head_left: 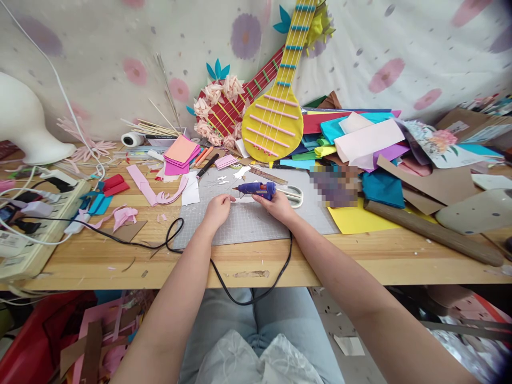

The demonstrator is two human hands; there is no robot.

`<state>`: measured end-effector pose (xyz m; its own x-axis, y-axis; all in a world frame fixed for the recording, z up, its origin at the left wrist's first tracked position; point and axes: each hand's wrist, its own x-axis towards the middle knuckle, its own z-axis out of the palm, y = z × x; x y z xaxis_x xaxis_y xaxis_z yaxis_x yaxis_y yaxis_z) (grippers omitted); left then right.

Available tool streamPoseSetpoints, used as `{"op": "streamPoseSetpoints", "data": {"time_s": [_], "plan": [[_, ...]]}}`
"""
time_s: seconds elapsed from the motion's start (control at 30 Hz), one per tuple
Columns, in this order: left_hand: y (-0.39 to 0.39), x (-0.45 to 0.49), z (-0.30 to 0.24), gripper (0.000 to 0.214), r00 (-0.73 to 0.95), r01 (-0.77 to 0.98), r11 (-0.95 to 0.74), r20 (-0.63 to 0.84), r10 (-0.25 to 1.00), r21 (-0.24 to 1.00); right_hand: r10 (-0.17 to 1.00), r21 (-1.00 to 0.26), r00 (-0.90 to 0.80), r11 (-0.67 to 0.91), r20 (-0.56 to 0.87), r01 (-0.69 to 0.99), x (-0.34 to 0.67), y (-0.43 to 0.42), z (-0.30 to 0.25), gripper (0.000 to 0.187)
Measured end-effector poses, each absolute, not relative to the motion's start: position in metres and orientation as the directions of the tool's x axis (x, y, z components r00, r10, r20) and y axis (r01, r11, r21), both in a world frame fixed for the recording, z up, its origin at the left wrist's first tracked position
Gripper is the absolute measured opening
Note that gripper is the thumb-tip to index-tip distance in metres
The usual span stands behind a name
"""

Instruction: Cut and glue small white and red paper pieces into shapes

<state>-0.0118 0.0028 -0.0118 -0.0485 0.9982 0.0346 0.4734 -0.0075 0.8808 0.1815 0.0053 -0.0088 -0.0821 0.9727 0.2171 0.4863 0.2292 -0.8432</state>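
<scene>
My right hand [279, 205] is closed around the handle of a blue glue gun [256, 188], whose nozzle points left over a grey cutting mat [256, 224]. My left hand [218, 208] rests on the mat with its fingers pinching down a small white strip of paper [242, 199] right under the gun's tip. The gun's black cord [248, 298] loops off the table edge toward my lap. White-handled scissors [294, 194] lie just behind my right hand.
A yellow paper guitar [276, 117] and a red one with paper flowers [224, 114] lean on the back wall. Heaps of coloured paper [360, 138] fill the right side. A power strip [40, 224] and a white foam head [24, 122] stand at the left. A wooden stick [432, 232] lies at the right.
</scene>
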Motion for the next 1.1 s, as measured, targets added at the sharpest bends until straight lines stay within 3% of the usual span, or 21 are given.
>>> {"op": "streamPoseSetpoints", "data": {"time_s": [0.63, 0.8, 0.9, 0.97, 1.1], "plan": [[0.003, -0.012, -0.012, 0.025, -0.043, 0.496, -0.021, 0.049, 0.998, 0.868, 0.963, -0.818, -0.18, 0.265, 0.2, 0.511, 0.181, 0.001, -0.005, 0.041], [0.004, -0.012, -0.014, 0.028, -0.041, 0.516, -0.014, 0.041, 0.998, 0.857, 0.976, -0.87, -0.153, 0.209, 0.156, 0.447, 0.181, 0.001, -0.003, 0.044], [0.003, -0.013, -0.015, 0.029, -0.055, 0.52, 0.025, 0.004, 0.998, 0.854, 0.989, -0.924, -0.047, 0.147, 0.14, 0.354, 0.193, 0.007, 0.006, 0.042], [0.003, -0.013, -0.014, 0.029, -0.075, 0.509, 0.038, 0.0, 0.997, 0.86, 0.979, -0.944, 0.12, 0.121, 0.165, 0.306, 0.212, 0.013, 0.012, 0.043], [0.005, -0.018, -0.011, 0.028, -0.178, 0.46, 0.026, 0.064, 0.982, 0.887, 0.867, -0.918, 0.446, 0.032, 0.223, 0.396, 0.26, 0.031, 0.009, 0.053]]}}
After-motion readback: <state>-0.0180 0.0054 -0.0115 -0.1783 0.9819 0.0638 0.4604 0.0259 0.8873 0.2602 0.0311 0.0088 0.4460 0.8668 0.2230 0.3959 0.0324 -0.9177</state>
